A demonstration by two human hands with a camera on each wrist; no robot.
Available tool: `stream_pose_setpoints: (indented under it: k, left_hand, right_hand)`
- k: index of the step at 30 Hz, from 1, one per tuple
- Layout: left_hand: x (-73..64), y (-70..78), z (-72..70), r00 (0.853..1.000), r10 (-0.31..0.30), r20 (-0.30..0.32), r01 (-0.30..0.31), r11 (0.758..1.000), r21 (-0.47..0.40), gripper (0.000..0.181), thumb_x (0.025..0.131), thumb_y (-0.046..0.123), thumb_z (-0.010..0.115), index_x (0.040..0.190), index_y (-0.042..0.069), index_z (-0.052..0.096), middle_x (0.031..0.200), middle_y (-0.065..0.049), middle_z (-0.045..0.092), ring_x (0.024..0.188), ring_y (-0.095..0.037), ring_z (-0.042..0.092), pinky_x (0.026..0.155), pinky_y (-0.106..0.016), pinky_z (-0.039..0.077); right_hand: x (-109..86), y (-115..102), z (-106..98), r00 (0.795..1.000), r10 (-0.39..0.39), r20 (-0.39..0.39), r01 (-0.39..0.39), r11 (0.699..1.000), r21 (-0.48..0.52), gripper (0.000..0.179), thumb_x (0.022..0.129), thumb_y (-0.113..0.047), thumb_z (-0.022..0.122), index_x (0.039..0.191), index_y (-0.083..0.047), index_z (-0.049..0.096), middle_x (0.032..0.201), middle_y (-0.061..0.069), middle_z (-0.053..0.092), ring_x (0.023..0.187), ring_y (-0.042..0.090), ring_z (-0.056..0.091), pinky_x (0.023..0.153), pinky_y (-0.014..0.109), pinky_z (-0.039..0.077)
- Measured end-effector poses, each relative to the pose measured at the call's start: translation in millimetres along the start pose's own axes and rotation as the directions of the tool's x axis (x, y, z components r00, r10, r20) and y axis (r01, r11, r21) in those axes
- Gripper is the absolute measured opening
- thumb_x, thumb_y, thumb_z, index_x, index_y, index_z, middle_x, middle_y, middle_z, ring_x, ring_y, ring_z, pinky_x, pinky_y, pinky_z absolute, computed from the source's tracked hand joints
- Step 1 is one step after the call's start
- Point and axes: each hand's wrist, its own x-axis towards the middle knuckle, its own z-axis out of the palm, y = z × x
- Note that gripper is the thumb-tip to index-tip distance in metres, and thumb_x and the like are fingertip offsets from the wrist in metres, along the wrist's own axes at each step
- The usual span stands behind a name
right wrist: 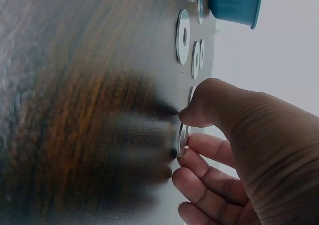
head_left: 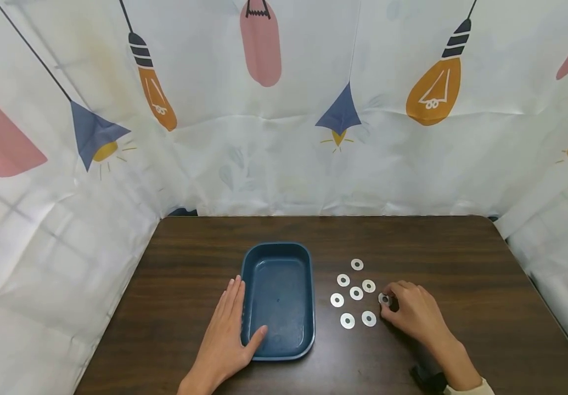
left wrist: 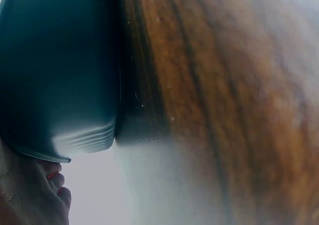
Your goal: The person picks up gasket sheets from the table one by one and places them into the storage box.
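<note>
A dark blue rectangular tray (head_left: 277,296) lies on the table. Along its left side my left hand (head_left: 224,334) rests with straight fingers, the thumb reaching over the rim. In the left wrist view the tray wall (left wrist: 60,75) fills the upper left, with part of the hand (left wrist: 37,190) below it. To the right of the tray, my right hand (head_left: 414,312) pinches a flat metal washer (head_left: 384,299) by its edges, thumb on one side and fingertips on the other. The right wrist view shows this washer (right wrist: 183,139) between thumb and fingers, low at the tabletop.
Several more washers, among them one (head_left: 356,293) mid-group and one (head_left: 357,264) farthest back, lie flat between tray and right hand. The dark wood table (head_left: 204,241) meets a white patterned curtain (head_left: 284,164) at the back and sides. A black strap (head_left: 429,379) is at the right wrist.
</note>
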Motion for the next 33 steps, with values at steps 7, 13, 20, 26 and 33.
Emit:
stream_pose_setpoints:
  k: [7, 13, 20, 26, 33]
  left_hand:
    - [-0.5, 0.2, -0.7, 1.000, 0.004, -0.011, -0.004, 1.000, -0.003, 0.101, 0.094, 0.054, 0.071, 0.167, 0.002, 0.024, 0.178, -0.015, 0.022, 0.166, -0.034, 0.021, 0.130, -0.015, -0.015]
    - [-0.9, -0.2, -0.9, 1.000, 0.009, -0.022, -0.009, 1.000, 0.008, 0.101, 0.094, 0.054, 0.072, 0.167, 0.001, 0.025, 0.177, -0.017, 0.024, 0.165, -0.034, 0.022, 0.130, -0.015, -0.016]
    - [-0.5, -0.2, 0.5, 1.000, 0.005, -0.018, -0.005, 1.000, 0.006, 0.101, 0.094, 0.055, 0.071, 0.167, 0.003, 0.024, 0.177, -0.016, 0.023, 0.165, -0.034, 0.023, 0.131, -0.016, -0.015]
    - [-0.9, 0.2, 2.5, 0.998, 0.028, -0.051, -0.027, 0.999, 0.023, 0.101, 0.093, 0.053, 0.072, 0.166, 0.001, 0.027, 0.175, -0.018, 0.027, 0.164, -0.035, 0.026, 0.131, -0.016, -0.014]
    - [0.0, -0.2, 2.4, 0.999, 0.015, -0.039, -0.014, 1.000, 0.012, 0.102, 0.093, 0.054, 0.072, 0.167, 0.002, 0.025, 0.176, -0.018, 0.026, 0.165, -0.034, 0.024, 0.130, -0.015, -0.015]
  right_hand:
    - [1.3, -2.4, -2.7, 0.999, -0.027, -0.037, 0.026, 1.000, -0.012, 0.015, 0.075, -0.017, 0.085, 0.086, -0.018, 0.075, 0.079, -0.005, 0.070, 0.069, 0.009, 0.060, 0.069, 0.042, 0.054]
    - [5.6, -6.7, -6.5, 0.999, -0.003, -0.032, 0.005, 0.999, 0.043, 0.014, 0.078, -0.019, 0.084, 0.089, -0.020, 0.076, 0.086, -0.005, 0.074, 0.077, 0.015, 0.070, 0.073, 0.044, 0.057]
    - [10.6, -11.1, -8.7, 1.000, -0.015, -0.024, 0.018, 0.993, 0.114, 0.017, 0.077, -0.016, 0.086, 0.091, -0.018, 0.076, 0.089, -0.005, 0.075, 0.082, 0.015, 0.071, 0.071, 0.040, 0.058]
    - [12.8, -17.4, -9.6, 0.998, -0.043, -0.050, 0.048, 0.992, 0.116, 0.018, 0.076, -0.015, 0.086, 0.091, -0.018, 0.076, 0.089, -0.005, 0.073, 0.082, 0.012, 0.067, 0.070, 0.038, 0.056]
    - [17.6, -26.9, -11.2, 0.994, -0.083, -0.075, 0.092, 0.989, 0.118, 0.020, 0.075, -0.017, 0.086, 0.094, -0.018, 0.077, 0.093, -0.005, 0.075, 0.084, 0.014, 0.068, 0.073, 0.041, 0.056]
